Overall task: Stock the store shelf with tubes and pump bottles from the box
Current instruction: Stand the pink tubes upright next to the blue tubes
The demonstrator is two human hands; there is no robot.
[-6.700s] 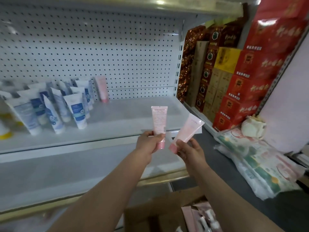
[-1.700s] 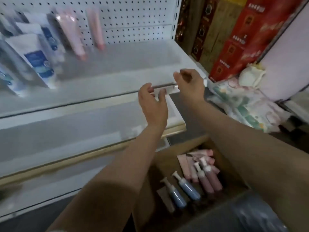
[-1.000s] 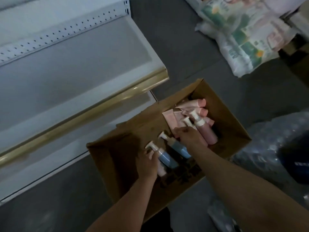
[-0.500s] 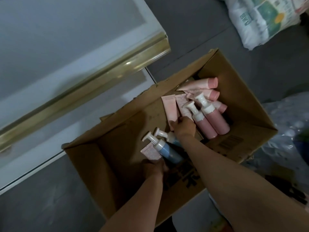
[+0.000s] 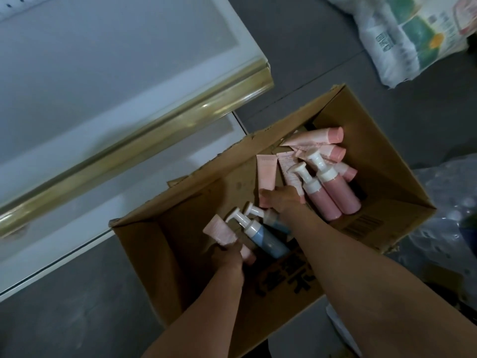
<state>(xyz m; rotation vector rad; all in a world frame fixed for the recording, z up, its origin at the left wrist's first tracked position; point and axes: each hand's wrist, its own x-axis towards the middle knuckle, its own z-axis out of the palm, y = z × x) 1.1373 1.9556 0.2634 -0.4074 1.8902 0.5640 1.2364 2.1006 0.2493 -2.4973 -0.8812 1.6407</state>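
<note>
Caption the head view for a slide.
Both hands in the cardboard box: left hand and right hand each grip a pink tube.

The right hand (image 5: 282,198) covers the lower ends of two pink tubes (image 5: 267,174); its forearm hides most of the rear blue pump bottle (image 5: 271,218).

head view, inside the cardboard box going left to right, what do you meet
left hand gripping a pink tube → blue pump bottle with white pump → right hand on another pink tube → two pink pump bottles with white pumps
</note>
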